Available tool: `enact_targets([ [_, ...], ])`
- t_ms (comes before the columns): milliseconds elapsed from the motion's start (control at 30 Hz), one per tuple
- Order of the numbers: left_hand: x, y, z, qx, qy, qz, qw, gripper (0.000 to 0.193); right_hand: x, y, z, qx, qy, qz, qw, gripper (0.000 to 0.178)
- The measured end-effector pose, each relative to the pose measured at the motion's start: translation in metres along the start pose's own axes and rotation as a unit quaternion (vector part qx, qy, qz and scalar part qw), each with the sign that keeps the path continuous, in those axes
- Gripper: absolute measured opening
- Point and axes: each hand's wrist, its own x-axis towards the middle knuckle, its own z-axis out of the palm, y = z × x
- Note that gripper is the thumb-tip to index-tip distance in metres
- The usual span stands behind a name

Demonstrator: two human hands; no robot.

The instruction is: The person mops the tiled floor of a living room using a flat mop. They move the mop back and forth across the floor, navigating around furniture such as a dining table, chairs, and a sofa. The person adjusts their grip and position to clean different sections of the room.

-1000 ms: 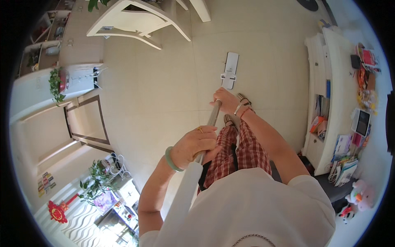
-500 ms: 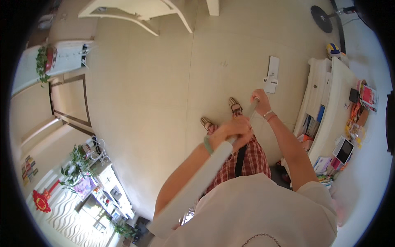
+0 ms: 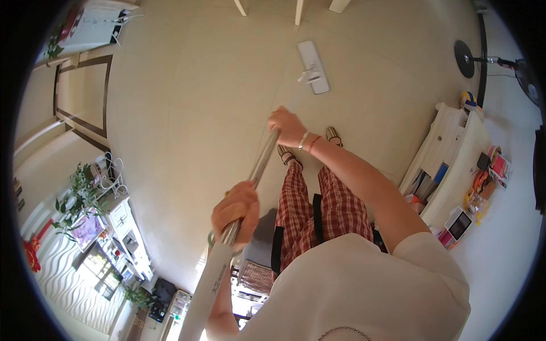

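Observation:
A flat mop slants across the view, its grey and white pole [image 3: 263,162] running from the lower left up toward its white rectangular head [image 3: 319,74], which lies flat on the tiled floor [image 3: 199,85]. Lower on the picture, my left hand [image 3: 236,211] is wrapped round the pole just above its thick white upper section [image 3: 207,292]. Farther along toward the head, my right hand [image 3: 288,127] grips the same pole with closed fingers. Past my right hand the thin shaft looks blurred. My sandalled feet [image 3: 334,136] stand behind the mop head.
To the right, a white cabinet [image 3: 435,153] with things on top stands along the wall; a fan [image 3: 465,59] is beyond it. White furniture legs [image 3: 298,11] reach the floor at the far edge. On the left are a plant [image 3: 79,190] and white shelves [image 3: 126,227]. A grey seat [image 3: 263,230] is beside my legs.
The mop head has swung left and farther from me across the floor. Both hands have shifted left with the pole, and the view has turned somewhat.

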Motion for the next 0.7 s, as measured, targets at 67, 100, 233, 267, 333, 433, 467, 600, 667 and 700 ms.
enact_targets([
  [67, -0.025, 0.008, -0.025, 0.028, 0.052, -0.024, 0.998, 0.028, 0.017, -0.028, 0.035, 0.021, -0.004, -0.046, 0.999, 0.009],
  [100, -0.040, 0.012, -0.036, 0.047, 0.073, -0.039, 0.995, 0.028, 0.023, -0.044, 0.053, 0.011, -0.026, -0.055, 0.998, 0.009],
  [233, -0.088, 0.034, -0.069, 0.126, 0.133, -0.090, 0.979, 0.030, 0.044, -0.113, 0.117, 0.030, -0.128, -0.106, 0.986, 0.007],
  [267, -0.093, 0.037, -0.073, 0.144, 0.140, -0.099, 0.975, 0.030, 0.048, -0.122, 0.131, 0.037, -0.142, -0.119, 0.982, 0.006],
  [333, -0.098, 0.038, -0.079, 0.144, 0.156, -0.099, 0.972, 0.030, 0.053, -0.135, 0.140, 0.040, -0.175, -0.129, 0.975, 0.005],
  [433, -0.104, 0.036, -0.094, 0.148, 0.162, -0.106, 0.970, 0.027, 0.060, -0.149, 0.130, 0.025, -0.227, -0.118, 0.966, 0.004],
  [467, -0.102, 0.033, -0.092, 0.140, 0.168, -0.092, 0.971, 0.025, 0.060, -0.149, 0.124, 0.014, -0.224, -0.115, 0.968, 0.005],
  [600, -0.087, 0.027, -0.064, 0.090, 0.174, -0.066, 0.978, 0.022, 0.039, -0.125, 0.082, -0.018, -0.199, -0.088, 0.976, 0.007],
  [667, -0.071, 0.026, -0.037, 0.060, 0.147, -0.047, 0.986, 0.023, 0.020, -0.095, 0.057, -0.014, -0.168, -0.080, 0.983, 0.007],
  [700, -0.062, 0.025, -0.026, 0.046, 0.131, -0.029, 0.990, 0.022, 0.011, -0.081, 0.043, -0.009, -0.132, -0.079, 0.988, 0.007],
])
